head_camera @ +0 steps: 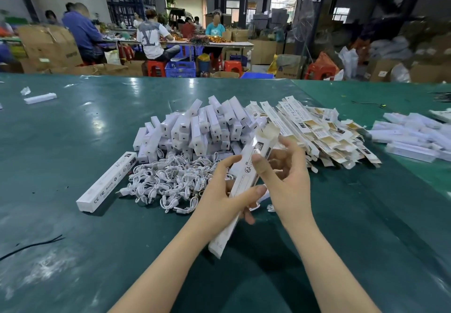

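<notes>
A long white printed carton (246, 178) slants above the green table (73, 141), its top flaps open and its lower end pointing toward me. My left hand (219, 195) grips its middle from the left. My right hand (285, 181) holds it from the right, thumb pressed on the printed face. Behind lie a heap of white bar-shaped units (195, 129), a tangle of short white cables (168, 181) and a pile of flat unfolded cartons (322, 132).
A closed white carton (107, 181) lies to the left of the cables. More white units (415, 137) are stacked at the right, one stray unit (40, 98) at far left. A black wire (31, 245) lies near the left edge. People sit at tables beyond.
</notes>
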Demonstrator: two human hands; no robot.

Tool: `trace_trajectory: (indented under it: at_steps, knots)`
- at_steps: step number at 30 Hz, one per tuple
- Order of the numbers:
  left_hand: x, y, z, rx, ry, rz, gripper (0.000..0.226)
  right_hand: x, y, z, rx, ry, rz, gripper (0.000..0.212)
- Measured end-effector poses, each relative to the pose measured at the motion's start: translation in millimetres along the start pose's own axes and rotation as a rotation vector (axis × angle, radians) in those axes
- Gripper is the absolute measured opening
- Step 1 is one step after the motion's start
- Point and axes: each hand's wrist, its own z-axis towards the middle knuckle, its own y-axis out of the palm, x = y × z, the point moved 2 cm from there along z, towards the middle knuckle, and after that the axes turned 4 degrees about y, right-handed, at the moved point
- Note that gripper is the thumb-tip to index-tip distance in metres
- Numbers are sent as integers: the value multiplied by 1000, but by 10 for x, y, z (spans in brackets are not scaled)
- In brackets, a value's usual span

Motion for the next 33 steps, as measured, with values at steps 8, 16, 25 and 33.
trace_trajectory:
  at_steps: [8, 16, 25, 33]
  knots:
    - [56, 37, -43, -92, 80, 14, 78, 111, -1, 55, -130, 43, -105, 15]
    - [25, 34, 143, 111, -142, -280, 54, 199, 81, 29, -197, 188, -83, 14]
    - [41, 37, 43, 115, -199, -384, 28, 231, 170, -11, -283, 221, -101, 9]
    - [47, 46, 77, 117, -250, -478, 32, 218, 217, -19, -278, 227, -8, 14]
